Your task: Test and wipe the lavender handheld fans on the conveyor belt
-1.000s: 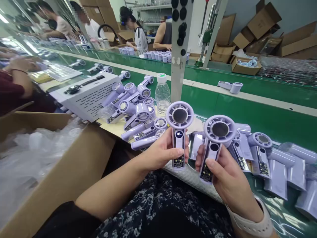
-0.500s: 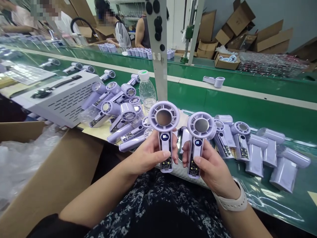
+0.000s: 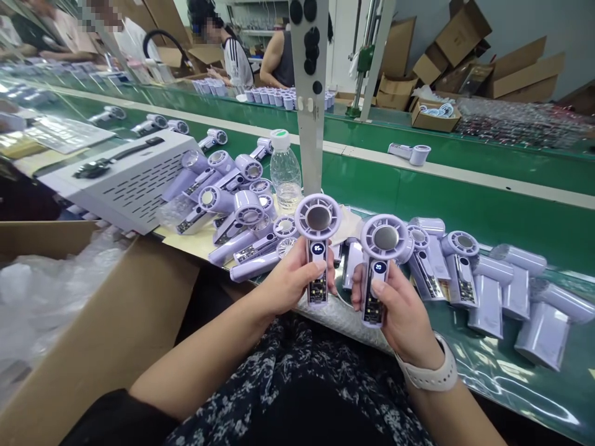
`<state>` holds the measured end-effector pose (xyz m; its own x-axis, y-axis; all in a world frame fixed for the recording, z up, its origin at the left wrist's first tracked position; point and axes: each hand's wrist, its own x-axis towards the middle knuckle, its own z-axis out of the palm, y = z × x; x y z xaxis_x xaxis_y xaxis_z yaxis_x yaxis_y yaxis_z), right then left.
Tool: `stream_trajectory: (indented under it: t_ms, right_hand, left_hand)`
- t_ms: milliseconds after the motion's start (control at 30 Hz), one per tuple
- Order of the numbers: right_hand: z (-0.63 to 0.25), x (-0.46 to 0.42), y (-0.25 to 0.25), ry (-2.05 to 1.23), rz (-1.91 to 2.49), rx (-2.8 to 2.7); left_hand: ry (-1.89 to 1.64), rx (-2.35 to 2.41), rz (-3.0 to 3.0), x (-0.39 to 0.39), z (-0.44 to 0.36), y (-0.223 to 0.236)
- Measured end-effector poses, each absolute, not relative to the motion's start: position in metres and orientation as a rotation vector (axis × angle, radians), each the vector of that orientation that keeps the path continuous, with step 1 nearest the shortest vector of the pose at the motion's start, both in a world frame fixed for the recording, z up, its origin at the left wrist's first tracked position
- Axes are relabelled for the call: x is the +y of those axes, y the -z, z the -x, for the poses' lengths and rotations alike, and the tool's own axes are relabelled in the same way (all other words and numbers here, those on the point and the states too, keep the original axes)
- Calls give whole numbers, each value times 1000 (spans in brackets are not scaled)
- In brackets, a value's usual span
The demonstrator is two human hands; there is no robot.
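My left hand (image 3: pixel 289 277) is wrapped round the handle of a lilac handheld fan (image 3: pixel 318 218), its thumb on the button below a lit display. A second handheld fan (image 3: pixel 385 237) is in my right hand (image 3: pixel 405 310), the thumb likewise on its button, its display lit too. Both fans stand upright side by side, not touching, with silver discs facing me and circuit boards showing in the lower handles. Left of them lies a pile of similar fans (image 3: pixel 248 207). More fans (image 3: pixel 462 272) rest on the right, some in clear wrap.
Behind the fans stand a clear bottle (image 3: pixel 285 176) and a metal post (image 3: pixel 310 124). A grey vented box (image 3: pixel 125 179) is on the left, above an open carton (image 3: pixel 153 297) with plastic bags. Co-workers sit across the green conveyor (image 3: pixel 432 204).
The view has shifted, so most things sit slightly further right. Both fans remain held, the left one now a little farther from me. The digits on both displays now appear turned upside down.
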<state>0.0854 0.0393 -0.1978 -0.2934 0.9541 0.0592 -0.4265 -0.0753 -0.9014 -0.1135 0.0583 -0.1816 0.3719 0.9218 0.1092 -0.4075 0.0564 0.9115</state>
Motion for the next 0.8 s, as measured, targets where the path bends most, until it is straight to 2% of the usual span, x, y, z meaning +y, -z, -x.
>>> stream_trajectory:
  t_ms: [800]
  right_hand:
    - [-84, 41, 193, -1684, 738, -961]
  left_hand:
    - [-1099, 578, -926, 58, 113, 180]
